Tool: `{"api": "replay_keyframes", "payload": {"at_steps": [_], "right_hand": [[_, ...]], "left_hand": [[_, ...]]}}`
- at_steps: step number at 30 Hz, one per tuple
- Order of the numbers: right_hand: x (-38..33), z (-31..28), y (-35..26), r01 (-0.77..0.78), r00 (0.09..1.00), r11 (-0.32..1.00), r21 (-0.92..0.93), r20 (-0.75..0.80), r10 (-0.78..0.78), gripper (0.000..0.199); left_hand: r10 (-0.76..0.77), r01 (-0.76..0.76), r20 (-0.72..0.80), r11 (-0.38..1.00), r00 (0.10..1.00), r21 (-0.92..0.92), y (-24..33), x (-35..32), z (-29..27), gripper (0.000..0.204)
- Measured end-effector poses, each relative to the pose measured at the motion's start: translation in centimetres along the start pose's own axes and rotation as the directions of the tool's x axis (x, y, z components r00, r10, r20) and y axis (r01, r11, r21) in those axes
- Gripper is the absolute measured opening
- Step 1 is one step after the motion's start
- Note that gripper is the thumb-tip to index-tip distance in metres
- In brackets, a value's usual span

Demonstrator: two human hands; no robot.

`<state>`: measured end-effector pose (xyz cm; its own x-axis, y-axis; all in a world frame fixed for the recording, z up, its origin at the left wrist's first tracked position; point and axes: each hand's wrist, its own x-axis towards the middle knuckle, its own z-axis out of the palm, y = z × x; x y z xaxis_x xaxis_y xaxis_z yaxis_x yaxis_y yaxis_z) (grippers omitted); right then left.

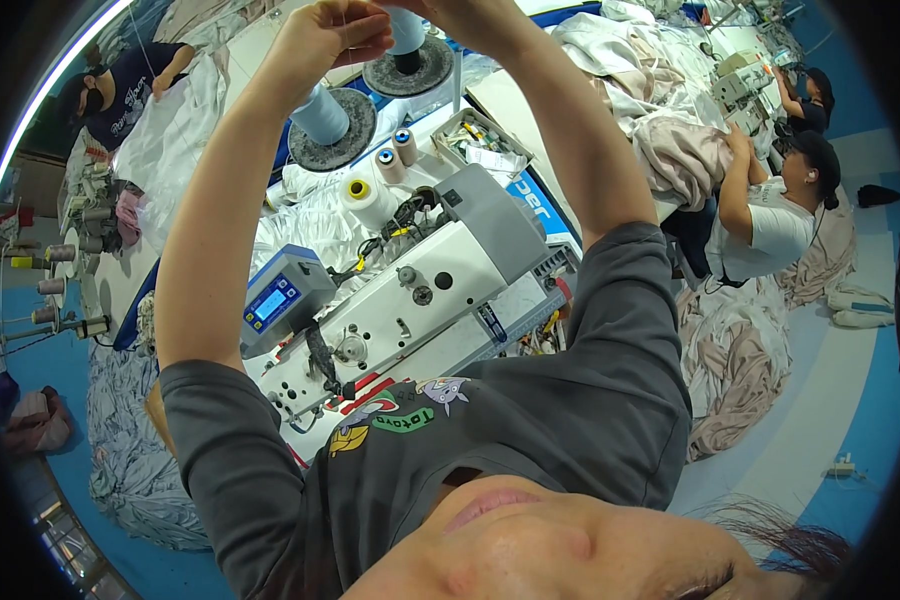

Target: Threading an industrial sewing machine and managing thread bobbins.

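Note:
Both my arms reach up to the top edge of the head view. My left hand (342, 30) has its fingers bent together in a pinch; anything fine between them is too small to make out. Close beside it stands a light blue thread cone (405, 32) on a dark round base (408, 68). Another light blue thread cone (320, 117) sits on a similar disc below my left wrist. My right hand (460, 8) is near the first cone, its fingers largely cut off by the frame. Beneath my arms lies a white sewing machine (435, 265).
A control box (282, 298) with a lit screen is by the machine. Nearby are a white thread cone (366, 200), small beige spools (390, 165) and a tray of small parts (482, 142). Heaped fabric (670, 150) lies at right. Co-workers (770, 205) sit on both sides.

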<state>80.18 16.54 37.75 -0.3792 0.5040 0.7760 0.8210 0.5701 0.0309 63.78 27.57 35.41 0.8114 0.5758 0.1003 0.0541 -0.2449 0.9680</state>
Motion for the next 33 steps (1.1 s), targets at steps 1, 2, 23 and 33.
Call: {"api": "replay_keyframes", "payload": {"at_steps": [1,2,23,33], "right_hand": [[-0.1,0.3,-0.9,-0.093,0.983,0.986,0.136,-0.142,0.112,0.006],[-0.2,0.3,-1.4,-0.159,0.935,0.948,0.274,-0.267,0.234,0.008],[-3.6,2.4,-4.1,-0.383,0.829,0.909,0.165,-0.372,0.417,0.006],[-4.3,4.0,-3.9,-0.534,0.686,0.597,0.598,-0.106,0.720,0.009]], "left_hand": [[-0.001,0.001,0.002,1.000,1.000,0.000,-0.7,0.2,-0.3,0.026],[-0.012,0.012,0.000,0.999,1.000,-0.033,-0.7,0.3,-0.3,0.025],[0.043,-0.041,0.052,0.998,0.998,-0.039,0.0,-0.2,0.4,0.022],[0.104,-0.104,-0.012,0.994,0.994,-0.028,-1.1,0.2,-0.1,0.017]]}}
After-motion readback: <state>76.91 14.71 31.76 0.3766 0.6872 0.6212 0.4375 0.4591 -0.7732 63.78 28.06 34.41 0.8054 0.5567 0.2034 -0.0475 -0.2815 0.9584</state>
